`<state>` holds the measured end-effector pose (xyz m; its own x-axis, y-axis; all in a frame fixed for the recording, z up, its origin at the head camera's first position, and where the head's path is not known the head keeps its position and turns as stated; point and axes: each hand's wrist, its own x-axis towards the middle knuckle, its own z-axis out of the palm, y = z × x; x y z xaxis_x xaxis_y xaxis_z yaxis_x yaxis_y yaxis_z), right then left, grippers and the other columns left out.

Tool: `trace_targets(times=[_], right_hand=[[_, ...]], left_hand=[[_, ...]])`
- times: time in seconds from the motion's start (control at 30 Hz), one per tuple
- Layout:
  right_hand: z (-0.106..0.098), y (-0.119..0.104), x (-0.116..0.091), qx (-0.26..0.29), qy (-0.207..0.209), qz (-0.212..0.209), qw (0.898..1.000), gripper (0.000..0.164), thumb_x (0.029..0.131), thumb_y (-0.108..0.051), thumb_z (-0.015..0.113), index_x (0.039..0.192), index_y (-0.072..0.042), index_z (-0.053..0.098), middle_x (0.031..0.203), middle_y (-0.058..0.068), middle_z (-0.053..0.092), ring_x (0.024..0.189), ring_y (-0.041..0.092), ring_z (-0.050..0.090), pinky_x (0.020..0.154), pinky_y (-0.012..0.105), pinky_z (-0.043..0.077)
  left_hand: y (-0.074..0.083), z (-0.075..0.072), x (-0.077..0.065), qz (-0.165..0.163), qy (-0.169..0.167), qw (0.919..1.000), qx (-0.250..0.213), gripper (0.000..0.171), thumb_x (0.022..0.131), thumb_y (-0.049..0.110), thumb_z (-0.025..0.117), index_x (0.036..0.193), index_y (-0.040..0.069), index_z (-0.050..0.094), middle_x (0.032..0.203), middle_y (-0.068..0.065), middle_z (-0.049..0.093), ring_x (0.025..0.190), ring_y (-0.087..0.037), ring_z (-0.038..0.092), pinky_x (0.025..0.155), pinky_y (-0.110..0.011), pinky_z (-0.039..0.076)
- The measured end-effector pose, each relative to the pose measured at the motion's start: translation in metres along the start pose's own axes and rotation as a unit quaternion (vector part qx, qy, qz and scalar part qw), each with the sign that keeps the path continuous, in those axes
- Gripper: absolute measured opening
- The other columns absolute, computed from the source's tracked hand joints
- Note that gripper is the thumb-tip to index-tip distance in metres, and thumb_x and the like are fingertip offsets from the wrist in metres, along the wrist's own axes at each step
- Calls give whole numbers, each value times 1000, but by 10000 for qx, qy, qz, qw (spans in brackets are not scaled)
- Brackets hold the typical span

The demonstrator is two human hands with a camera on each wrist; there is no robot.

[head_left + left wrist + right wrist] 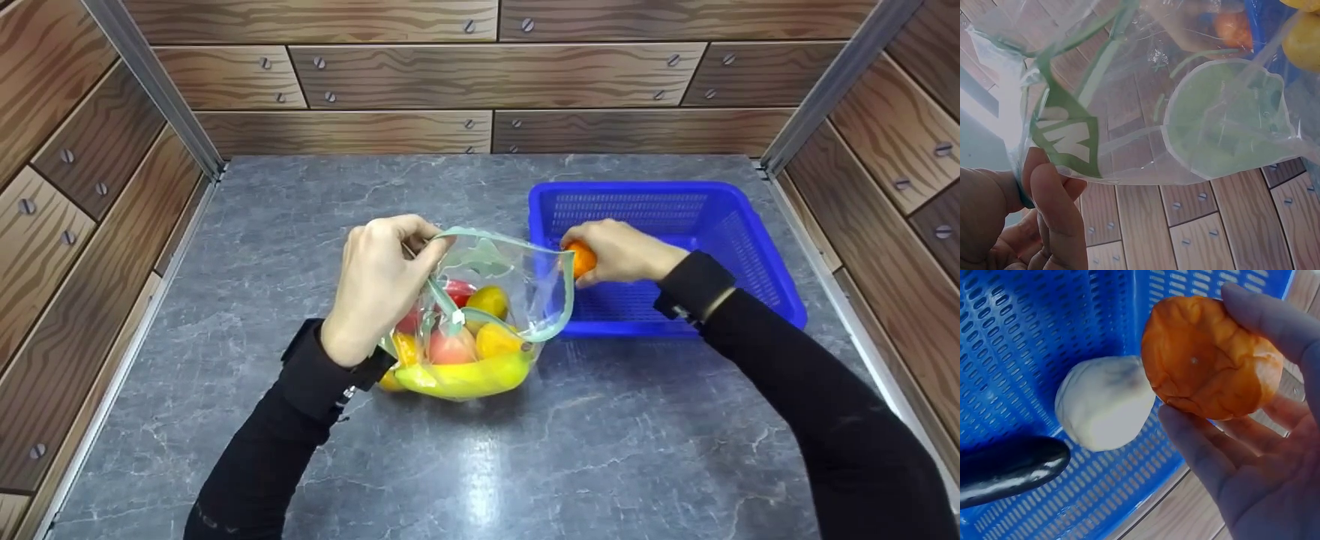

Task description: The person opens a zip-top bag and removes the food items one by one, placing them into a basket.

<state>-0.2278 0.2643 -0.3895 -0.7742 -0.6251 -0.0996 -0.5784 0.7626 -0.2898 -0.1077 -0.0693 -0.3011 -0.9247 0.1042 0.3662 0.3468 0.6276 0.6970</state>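
My left hand (382, 281) pinches the green-trimmed rim of a clear plastic bag (568, 296) between thumb and fingers, and the bag's mouth gapes. Inside sit a yellow banana (465, 379) along the front, a pinkish peach-like fruit (451, 346), a greenish-yellow fruit (489, 301) and several other red and yellow fruits. My right hand (628, 251) holds a mandarin (583, 260) right beside the bag's rim, over the left part of the blue basket. Up close in the right wrist view, thumb and fingers wrap the sides of its wrinkled orange skin.
The blue plastic basket (675, 328) stands at the right on a grey marbled table (337, 465). A pale, rounded, pear-shaped thing (1103, 405) and a glossy dark eggplant (1013, 469) lie in it. Wood-patterned panels (495, 75) wall the table at the back and sides.
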Motion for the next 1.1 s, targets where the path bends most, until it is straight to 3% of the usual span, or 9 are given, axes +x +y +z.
trace_targets(times=[0.17, 0.3, 0.4, 0.57, 0.83, 1.1], right_hand=[[9, -4, 8, -171, -309, -216, 9991, 45, 72, -11, 96, 112, -4, 74, 107, 14, 76, 97, 32, 71, 92, 50, 58], [16, -3, 14, -195, -512, -362, 9978, 35, 66, -5, 96, 94, -10, 77, 89, 8, 73, 84, 29, 69, 84, 48, 57], [18, -1, 15, -88, -590, -324, 9977, 28, 70, -6, 94, 92, -11, 77, 83, 6, 72, 77, 23, 67, 76, 44, 57], [16, 1, 14, -69, -519, -232, 9984, 27, 75, -13, 93, 93, -10, 73, 83, 5, 69, 77, 21, 64, 75, 39, 55], [-16, -3, -3, 160, 8, 13, 9999, 47, 86, -12, 85, 128, 4, 70, 120, 24, 76, 104, 39, 73, 92, 55, 59], [-62, -47, -32, 218, 1138, -329, 9927, 44, 92, -21, 84, 130, -3, 70, 126, 15, 76, 104, 31, 77, 92, 51, 61]], left_hand=[[0, 0, 0, 15, -5, 10000, -45, 11, 98, 15, 76, 96, 7, 83, 78, -7, 76, 67, -21, 64, 65, -22, 41], [0, 0, 0, 19, -11, 10000, -34, 12, 98, 16, 76, 96, 7, 82, 79, -7, 76, 68, -22, 66, 65, -22, 43], [0, 1, 0, 43, -37, 10000, -20, 12, 98, 16, 76, 97, 6, 83, 80, -8, 76, 70, -22, 67, 66, -22, 45], [-2, 0, 0, 60, -12, 10000, -12, 11, 97, 16, 77, 98, 6, 83, 80, -7, 77, 70, -21, 66, 66, -22, 44], [-1, 1, 1, 85, 21, 10000, -8, 11, 97, 16, 77, 95, 6, 83, 78, -8, 76, 69, -23, 66, 65, -21, 42], [1, 2, 1, 51, 21, 10000, -15, 11, 97, 16, 77, 96, 6, 83, 79, -8, 76, 68, -22, 66, 65, -22, 43]])
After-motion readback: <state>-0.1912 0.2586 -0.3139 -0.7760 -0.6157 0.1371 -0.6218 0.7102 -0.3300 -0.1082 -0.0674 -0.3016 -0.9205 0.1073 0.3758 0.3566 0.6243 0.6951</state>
